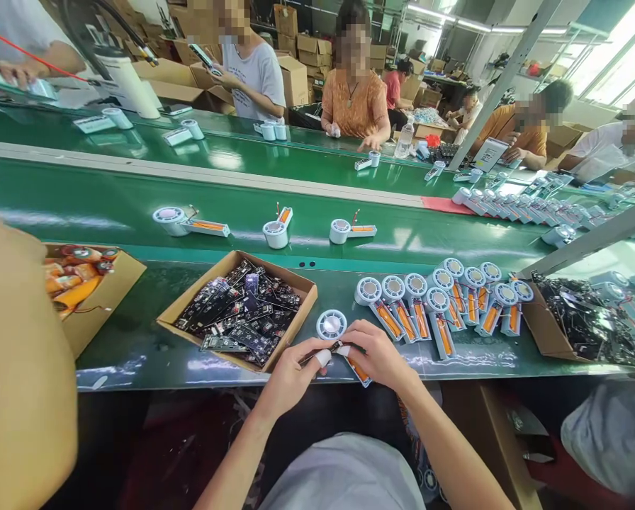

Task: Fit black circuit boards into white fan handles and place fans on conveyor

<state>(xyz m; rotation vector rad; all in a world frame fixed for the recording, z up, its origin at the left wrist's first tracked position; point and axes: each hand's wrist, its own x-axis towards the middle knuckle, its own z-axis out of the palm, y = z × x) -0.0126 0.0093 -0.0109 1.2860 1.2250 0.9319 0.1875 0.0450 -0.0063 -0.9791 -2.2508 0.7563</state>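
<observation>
My left hand [295, 373] and my right hand [377, 352] meet at the table's front edge, fingers pinched, with white covers on the thumbs. Between them is a small dark circuit board [336, 346], partly hidden by my fingers; both hands grip it. Right behind and below it lies a light-blue fan body [331, 324] with a round head and an orange battery in its handle. My right hand partly covers that handle. To the left, a cardboard box [290, 345] holds a heap of black circuit boards [246, 304].
Several fan bodies [439, 319] lie grouped at right, beside another box of dark boards [583, 319]. A box of orange batteries [97, 312] stands left, near someone's arm [25, 368]. Three fan bodies [276, 230] lie on the green belt [99, 195]. People work across it.
</observation>
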